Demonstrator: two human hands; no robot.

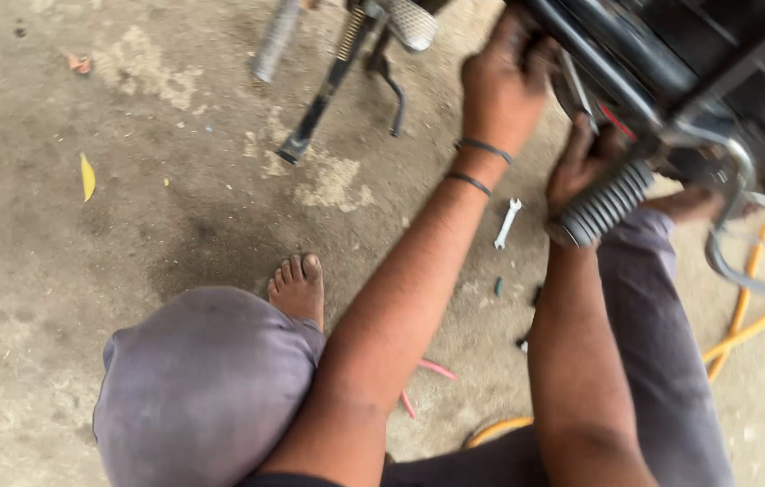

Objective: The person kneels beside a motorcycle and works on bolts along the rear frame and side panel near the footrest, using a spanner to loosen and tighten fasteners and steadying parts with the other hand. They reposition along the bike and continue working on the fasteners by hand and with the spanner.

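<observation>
- Nearest the camera, the person's bent knee in grey cloth trousers [202, 388] filled the lower frame, with a bare foot [297, 287] flat on the stained concrete floor [130, 225] just beyond it.
- Both forearms stretched up from there towards the underside of the black motorcycle frame [671, 63].
- The right hand [585, 162] was closed around something just above the ribbed black rubber footpeg [603, 206]; motion blur hid what it gripped, possibly a thin metal tool.
- The left hand [501, 86], two dark bands at its wrist, was curled with fingers pressed against the frame's lower edge, higher up.
- Between the arms, a small silver open-ended spanner [508, 222] lay untouched on the floor, with a few small dark bits near it.
- An orange hose [747, 316] trailed along the floor at the right.
- Farther off, the black metal side stand [324, 90] rested its foot on the floor.
- Judging by this, the work on the frame was mid-way: hands engaged, tools out, nothing visibly removed or refitted.
</observation>
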